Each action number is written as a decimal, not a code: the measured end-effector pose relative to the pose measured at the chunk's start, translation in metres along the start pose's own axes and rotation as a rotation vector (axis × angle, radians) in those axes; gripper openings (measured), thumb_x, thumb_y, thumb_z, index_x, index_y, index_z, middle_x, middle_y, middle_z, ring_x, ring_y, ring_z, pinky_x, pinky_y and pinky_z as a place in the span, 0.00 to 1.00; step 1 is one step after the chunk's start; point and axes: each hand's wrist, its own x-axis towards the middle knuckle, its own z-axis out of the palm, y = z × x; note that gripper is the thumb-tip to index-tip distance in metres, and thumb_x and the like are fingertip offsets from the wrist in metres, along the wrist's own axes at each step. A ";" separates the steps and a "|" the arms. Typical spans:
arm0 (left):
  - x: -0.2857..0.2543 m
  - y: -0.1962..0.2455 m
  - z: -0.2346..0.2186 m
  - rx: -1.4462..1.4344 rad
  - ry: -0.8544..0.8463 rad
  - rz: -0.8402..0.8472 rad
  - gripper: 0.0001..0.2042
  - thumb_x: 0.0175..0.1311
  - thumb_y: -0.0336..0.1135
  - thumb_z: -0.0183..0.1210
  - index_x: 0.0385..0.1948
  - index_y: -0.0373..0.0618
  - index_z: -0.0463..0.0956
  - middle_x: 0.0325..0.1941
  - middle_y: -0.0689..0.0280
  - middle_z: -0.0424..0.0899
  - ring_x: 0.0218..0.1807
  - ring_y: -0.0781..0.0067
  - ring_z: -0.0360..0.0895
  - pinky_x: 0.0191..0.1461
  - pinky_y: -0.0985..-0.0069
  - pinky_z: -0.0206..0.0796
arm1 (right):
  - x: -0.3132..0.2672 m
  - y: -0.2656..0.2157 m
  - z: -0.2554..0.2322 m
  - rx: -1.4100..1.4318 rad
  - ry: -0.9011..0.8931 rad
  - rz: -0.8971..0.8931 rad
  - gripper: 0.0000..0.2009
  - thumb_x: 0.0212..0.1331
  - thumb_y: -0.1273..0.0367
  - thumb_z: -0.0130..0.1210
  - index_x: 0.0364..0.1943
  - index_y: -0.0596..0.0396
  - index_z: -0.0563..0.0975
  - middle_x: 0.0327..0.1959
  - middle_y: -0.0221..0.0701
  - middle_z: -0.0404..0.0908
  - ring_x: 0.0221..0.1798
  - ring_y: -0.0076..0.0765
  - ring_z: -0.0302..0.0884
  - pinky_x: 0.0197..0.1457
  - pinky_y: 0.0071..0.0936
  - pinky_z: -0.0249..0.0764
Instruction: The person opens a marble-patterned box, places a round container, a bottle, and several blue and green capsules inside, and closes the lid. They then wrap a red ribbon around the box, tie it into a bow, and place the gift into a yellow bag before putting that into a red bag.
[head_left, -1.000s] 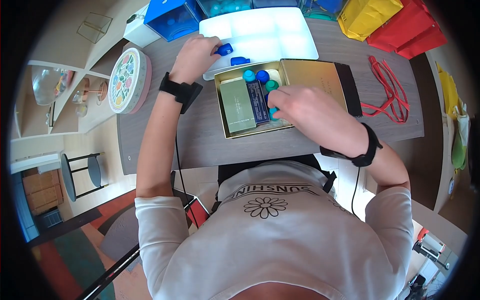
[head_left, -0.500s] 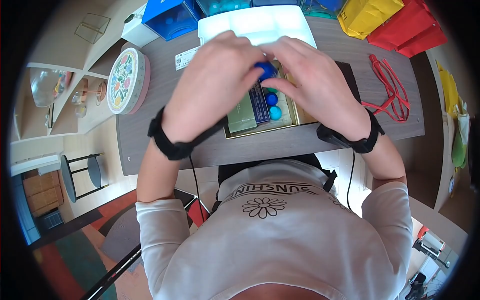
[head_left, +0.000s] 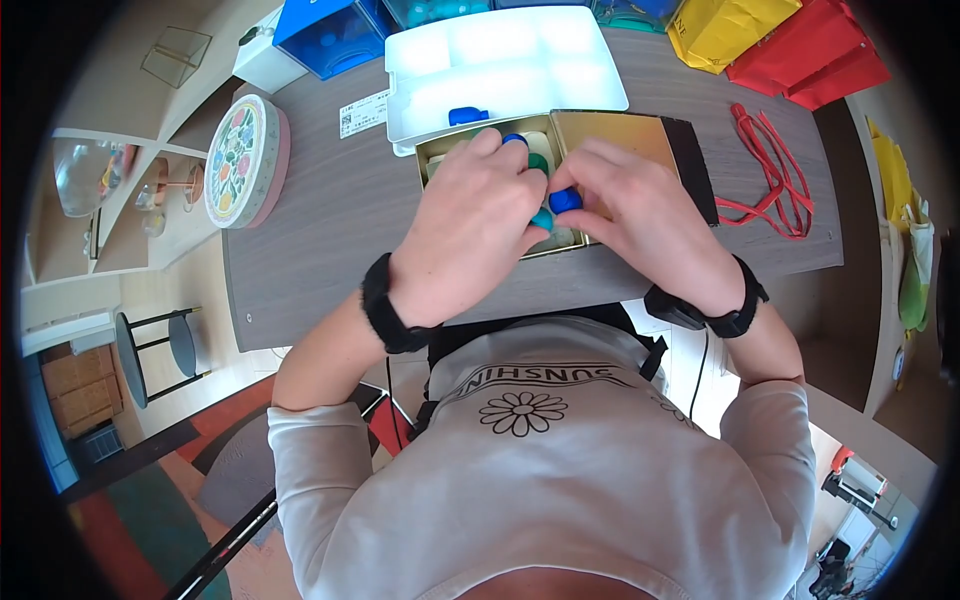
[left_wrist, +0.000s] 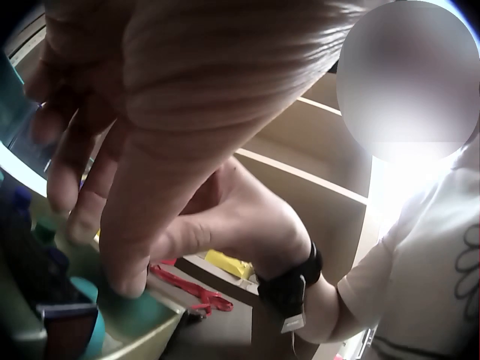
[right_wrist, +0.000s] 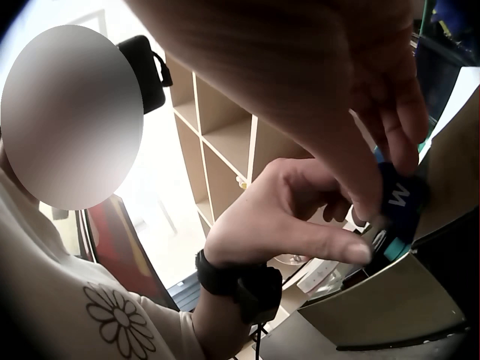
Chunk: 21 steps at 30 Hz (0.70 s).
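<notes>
My right hand (head_left: 640,200) pinches a small blue bottle (head_left: 566,200) between thumb and fingers, over the right side of a gold-lined box (head_left: 555,249). In the right wrist view a white letter shows on the bottle. My left hand (head_left: 475,205) reaches over the same box, its fingers extended downward and hiding much of the contents. Close to its thumb is a teal bottle (head_left: 541,220). A green bottle (head_left: 537,162) and another blue bottle (head_left: 515,138) stand farther back in the box. The gold flap (head_left: 610,132) lies folded out on the right.
Behind the box lies a white compartment tray (head_left: 500,60), with a blue bottle (head_left: 467,116) on its near edge. A round floral tin (head_left: 240,165) is at the left, a red cord (head_left: 775,180) at the right. Blue bins (head_left: 335,40) and paper bags (head_left: 800,65) line the back.
My left hand has left the tray with a blue bottle and moved over the box. Both hands met above the box, then drew nearer to me; the right hand now has a blue bottle.
</notes>
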 end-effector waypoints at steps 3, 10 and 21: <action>0.000 0.000 0.007 0.027 0.009 -0.008 0.10 0.45 0.33 0.72 0.25 0.41 0.81 0.33 0.62 0.77 0.45 0.61 0.72 0.51 0.65 0.66 | 0.001 -0.002 0.003 -0.003 0.023 -0.029 0.13 0.51 0.76 0.66 0.38 0.57 0.75 0.32 0.36 0.73 0.31 0.41 0.76 0.35 0.36 0.70; -0.001 -0.002 0.015 -0.027 0.031 -0.018 0.07 0.45 0.30 0.70 0.23 0.41 0.81 0.31 0.63 0.76 0.45 0.61 0.72 0.51 0.65 0.65 | 0.003 0.000 0.002 0.040 0.030 -0.001 0.11 0.51 0.75 0.66 0.35 0.58 0.75 0.30 0.36 0.73 0.31 0.44 0.77 0.35 0.38 0.69; -0.003 -0.002 0.013 -0.068 0.002 -0.020 0.08 0.46 0.29 0.71 0.27 0.43 0.81 0.34 0.63 0.78 0.42 0.58 0.74 0.48 0.64 0.67 | 0.007 0.011 0.018 -0.343 0.065 -0.174 0.06 0.47 0.71 0.65 0.27 0.57 0.81 0.32 0.33 0.72 0.43 0.40 0.72 0.46 0.37 0.69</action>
